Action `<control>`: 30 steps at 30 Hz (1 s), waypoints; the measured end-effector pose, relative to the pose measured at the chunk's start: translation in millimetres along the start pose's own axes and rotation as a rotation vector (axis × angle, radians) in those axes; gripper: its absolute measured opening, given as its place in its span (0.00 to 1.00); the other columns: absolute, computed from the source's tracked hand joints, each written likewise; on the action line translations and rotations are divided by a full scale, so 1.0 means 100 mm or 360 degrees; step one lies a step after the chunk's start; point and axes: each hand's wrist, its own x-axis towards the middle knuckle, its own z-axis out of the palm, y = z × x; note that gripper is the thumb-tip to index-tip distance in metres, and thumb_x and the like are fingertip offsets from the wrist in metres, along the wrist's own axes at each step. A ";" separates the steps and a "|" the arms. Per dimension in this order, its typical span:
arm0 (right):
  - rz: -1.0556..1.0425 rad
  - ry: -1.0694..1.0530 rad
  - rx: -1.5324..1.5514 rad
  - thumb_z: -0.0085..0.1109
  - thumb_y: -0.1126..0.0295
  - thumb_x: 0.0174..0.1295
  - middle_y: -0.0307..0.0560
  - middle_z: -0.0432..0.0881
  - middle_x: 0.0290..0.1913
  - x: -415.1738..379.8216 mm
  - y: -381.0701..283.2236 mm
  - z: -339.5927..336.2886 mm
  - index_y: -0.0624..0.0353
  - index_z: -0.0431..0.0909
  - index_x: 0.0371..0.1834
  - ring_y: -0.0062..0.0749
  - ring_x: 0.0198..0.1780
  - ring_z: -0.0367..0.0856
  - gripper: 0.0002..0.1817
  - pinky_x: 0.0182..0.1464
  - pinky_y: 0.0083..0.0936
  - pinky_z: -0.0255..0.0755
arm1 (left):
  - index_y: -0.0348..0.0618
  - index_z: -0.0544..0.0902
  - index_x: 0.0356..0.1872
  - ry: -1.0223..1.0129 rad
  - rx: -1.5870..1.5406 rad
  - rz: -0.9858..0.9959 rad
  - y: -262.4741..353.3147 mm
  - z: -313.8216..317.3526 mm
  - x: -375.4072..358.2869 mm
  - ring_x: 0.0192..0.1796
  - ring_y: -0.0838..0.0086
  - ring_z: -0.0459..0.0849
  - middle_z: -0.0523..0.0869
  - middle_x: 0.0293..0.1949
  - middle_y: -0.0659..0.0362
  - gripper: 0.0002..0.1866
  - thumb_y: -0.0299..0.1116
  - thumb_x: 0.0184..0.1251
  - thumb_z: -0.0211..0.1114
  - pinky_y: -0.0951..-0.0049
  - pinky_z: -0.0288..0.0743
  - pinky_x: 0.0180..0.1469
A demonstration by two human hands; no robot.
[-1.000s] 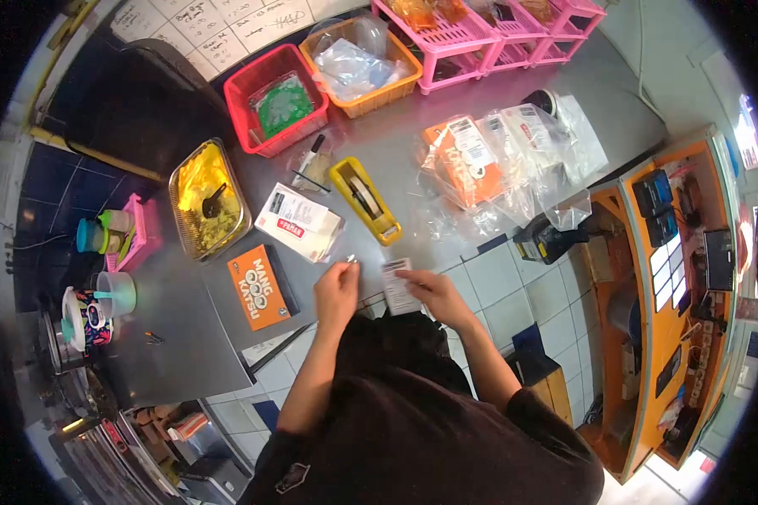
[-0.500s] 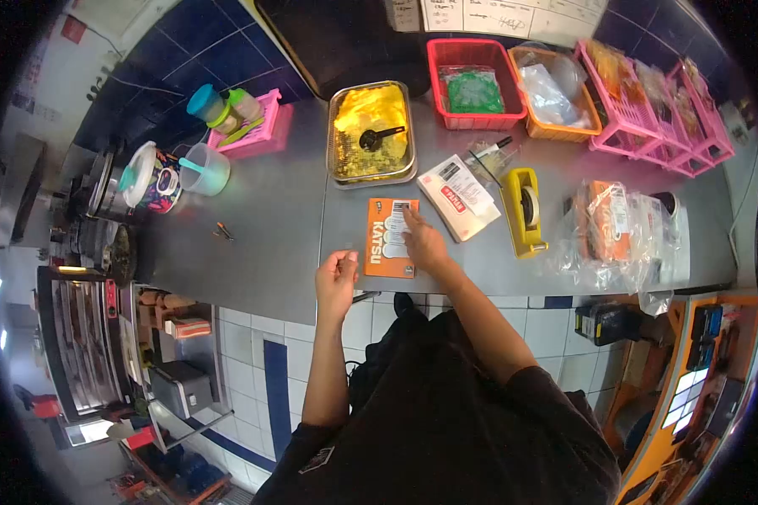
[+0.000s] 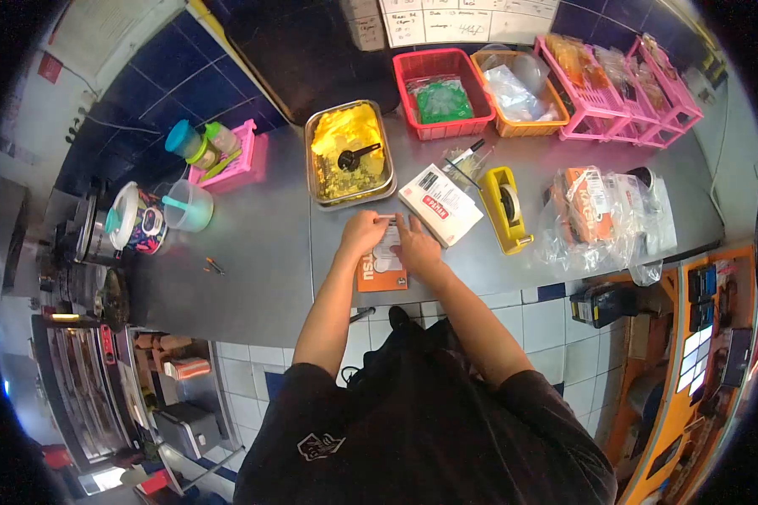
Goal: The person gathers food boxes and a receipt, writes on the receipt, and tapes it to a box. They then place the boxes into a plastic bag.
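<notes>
An orange box [image 3: 381, 279] marked "KATSU" lies flat on the steel counter in front of me, its upper part covered by my hands. My left hand [image 3: 364, 234] is over its top left corner, thumb and fingers pinched; what is between them is too small to make out. On the box's right side rests my right hand [image 3: 419, 250], fingers extended towards the top edge beside a white label [image 3: 387, 255]. Just to the right are a white box [image 3: 443, 207] with a red "PAMAN" label and a yellow tape dispenser [image 3: 504, 210].
Behind the boxes sits a metal tray [image 3: 387, 183] of yellow food with a black scoop. Red [image 3: 454, 131] and orange [image 3: 532, 128] baskets and a pink rack [image 3: 602, 133] line the back. Plastic-wrapped orange packages [image 3: 588, 206] are at right; a pink basket [image 3: 255, 157] and tubs stand left.
My left hand has moved up and right from beside the box onto its top corner. The right hand remains on the box's right side. The camera view has shifted slightly.
</notes>
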 end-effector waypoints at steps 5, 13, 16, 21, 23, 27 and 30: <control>0.0071 -0.0052 0.0059 0.65 0.61 0.62 0.62 0.63 0.70 -0.01 -0.01 0.01 0.56 0.52 0.78 0.59 0.54 0.82 0.44 0.52 0.50 0.78 | 0.44 0.90 0.35 -0.0268 0.0232 -0.0189 -0.06 -0.10 0.23 0.43 0.59 0.89 0.90 0.38 0.49 0.24 0.57 0.60 0.68 0.60 0.80 0.45; 0.0030 -0.0079 0.0068 0.68 0.58 0.59 0.60 0.64 0.71 0.07 0.04 0.07 0.59 0.48 0.79 0.60 0.54 0.82 0.49 0.51 0.49 0.79 | 0.47 0.89 0.31 -0.0091 0.0472 -0.0396 -0.01 -0.25 -0.15 0.38 0.54 0.89 0.90 0.29 0.52 0.30 0.68 0.56 0.67 0.56 0.81 0.40; 0.0028 -0.0137 0.0216 0.68 0.59 0.58 0.68 0.60 0.71 0.04 0.03 0.06 0.50 0.47 0.80 0.63 0.56 0.81 0.50 0.54 0.49 0.78 | 0.45 0.89 0.30 -0.0044 0.0427 -0.0388 -0.05 -0.19 -0.20 0.39 0.55 0.88 0.89 0.31 0.50 0.36 0.74 0.56 0.61 0.55 0.78 0.41; -0.0078 -0.0030 0.0370 0.73 0.57 0.52 0.72 0.57 0.71 -0.22 0.05 0.03 0.35 0.48 0.80 0.65 0.53 0.82 0.53 0.51 0.49 0.80 | 0.49 0.89 0.32 0.0082 0.0413 -0.0498 0.03 -0.14 -0.19 0.38 0.57 0.90 0.90 0.28 0.55 0.33 0.72 0.56 0.63 0.57 0.81 0.41; -0.0162 0.0050 0.0380 0.69 0.53 0.57 0.74 0.56 0.72 -0.27 0.08 0.06 0.35 0.51 0.79 0.69 0.52 0.82 0.48 0.48 0.49 0.81 | 0.49 0.90 0.33 0.0055 0.0365 -0.0550 0.00 -0.13 -0.21 0.38 0.58 0.90 0.90 0.28 0.56 0.33 0.72 0.56 0.63 0.57 0.81 0.41; -0.0121 0.0008 0.0293 0.59 0.48 0.64 0.75 0.54 0.73 -0.30 0.08 0.17 0.37 0.57 0.78 0.72 0.56 0.78 0.38 0.52 0.52 0.79 | 0.44 0.87 0.29 0.0084 0.0070 -0.0426 -0.02 -0.11 -0.27 0.35 0.62 0.90 0.89 0.25 0.56 0.32 0.69 0.55 0.66 0.62 0.80 0.38; 0.0001 -0.0039 0.0374 0.49 0.46 0.70 0.76 0.53 0.74 -0.31 0.01 0.16 0.38 0.62 0.76 0.74 0.61 0.73 0.32 0.56 0.56 0.75 | 0.41 0.84 0.24 0.0206 -0.0081 -0.0324 -0.16 -0.04 -0.34 0.29 0.65 0.87 0.87 0.22 0.54 0.31 0.65 0.55 0.70 0.64 0.77 0.33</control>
